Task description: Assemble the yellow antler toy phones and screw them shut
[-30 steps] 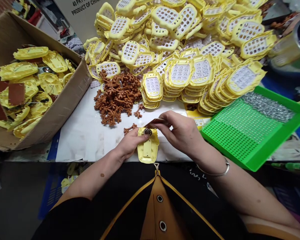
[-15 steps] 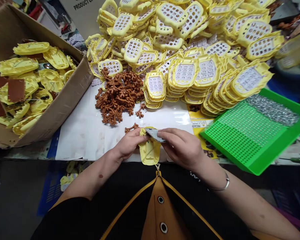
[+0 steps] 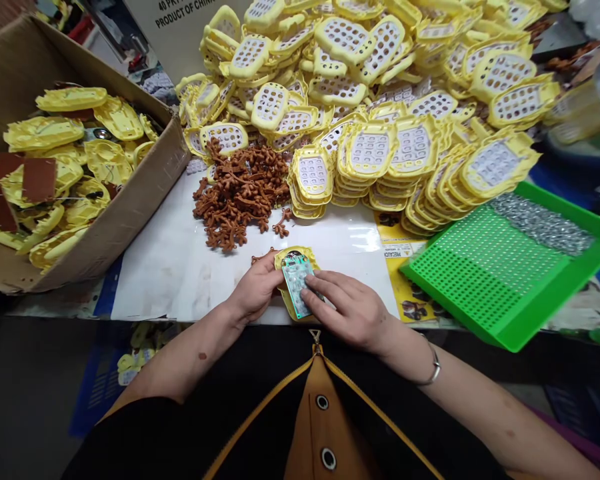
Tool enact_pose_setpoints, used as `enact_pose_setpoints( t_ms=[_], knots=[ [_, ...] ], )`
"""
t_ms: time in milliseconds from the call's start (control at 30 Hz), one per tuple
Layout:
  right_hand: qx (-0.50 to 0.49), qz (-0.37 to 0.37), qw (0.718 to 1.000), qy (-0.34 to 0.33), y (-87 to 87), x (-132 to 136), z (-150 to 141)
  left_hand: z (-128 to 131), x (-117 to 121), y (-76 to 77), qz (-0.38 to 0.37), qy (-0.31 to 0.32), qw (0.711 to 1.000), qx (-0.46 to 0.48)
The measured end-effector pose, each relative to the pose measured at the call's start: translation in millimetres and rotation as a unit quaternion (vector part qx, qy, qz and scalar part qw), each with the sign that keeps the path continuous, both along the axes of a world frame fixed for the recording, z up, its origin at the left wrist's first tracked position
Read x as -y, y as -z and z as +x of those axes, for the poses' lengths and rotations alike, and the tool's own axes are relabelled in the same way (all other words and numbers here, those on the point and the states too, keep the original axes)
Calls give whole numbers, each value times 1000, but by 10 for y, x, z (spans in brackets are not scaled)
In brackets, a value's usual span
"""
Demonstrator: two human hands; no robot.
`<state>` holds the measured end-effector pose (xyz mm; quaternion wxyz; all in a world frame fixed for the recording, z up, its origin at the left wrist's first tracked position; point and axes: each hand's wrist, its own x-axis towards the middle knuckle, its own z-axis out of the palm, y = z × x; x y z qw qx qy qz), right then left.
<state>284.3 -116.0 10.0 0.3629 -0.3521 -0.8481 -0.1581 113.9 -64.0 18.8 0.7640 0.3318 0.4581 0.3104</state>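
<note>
While the left hand (image 3: 253, 293) pinches the yellow shell (image 3: 310, 256) by its left edge, the green board (image 3: 291, 288) lies over it, long axis roughly bodyward; the right hand (image 3: 357, 310) rests outstretched, slightly parted fingers on the board's right side.

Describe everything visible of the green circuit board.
The circuit board is a thin, flat, roughly rectangular green panel with a greyish, patterned face and a small dark part near its upper end. It lies slightly turned over the yellow shell. Fingertips of the right hand rest on its face; the left hand grips the shell beside it. Its underside is hidden.
</note>
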Motion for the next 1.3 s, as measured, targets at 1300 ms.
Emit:
enact_pose_setpoints(
  t_ms=[1300],
  knots=[
    [-12, -58, 998, -33, 175, 42, -12, -125, -135, 59, -47, 92, 994, 28]
  ],
)
